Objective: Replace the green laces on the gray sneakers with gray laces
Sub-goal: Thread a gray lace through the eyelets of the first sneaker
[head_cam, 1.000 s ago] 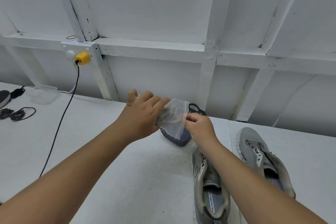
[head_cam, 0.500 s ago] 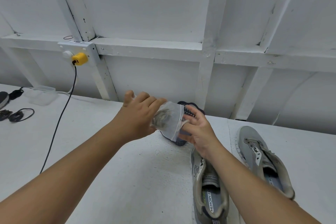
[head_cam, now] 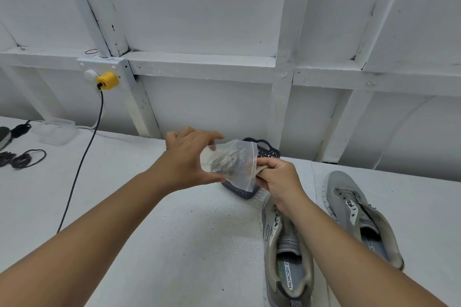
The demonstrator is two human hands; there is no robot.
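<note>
Above the white counter (head_cam: pixel 149 219), near its back edge, both hands meet on a small clear plastic zip bag (head_cam: pixel 230 163) holding a bundle of gray laces (head_cam: pixel 225 163). The left hand (head_cam: pixel 185 159) has a wide grip on the bag's closed end, thumb under it and fingers curved over the top. The right hand (head_cam: pixel 279 177) has a tight grip at the bag's open mouth, fingers curled and pinching a strand of the gray laces there. Just behind and under the bag sits a dark blue perforated plastic basket (head_cam: pixel 267 151), partly hidden. Two gray mesh sneakers lie on the counter to the right, toes toward the wall: the nearer sneaker (head_cam: pixel 287 257) passes under the right forearm, the farther sneaker (head_cam: pixel 359 214) lies just beside it; neither shows laces in its eyelets. At the far left, a black cable (head_cam: pixel 82 162) runs from a yellow plug (head_cam: pixel 107 80) on the white wall down across the counter, near a clear plastic tub (head_cam: pixel 57 130).
</note>
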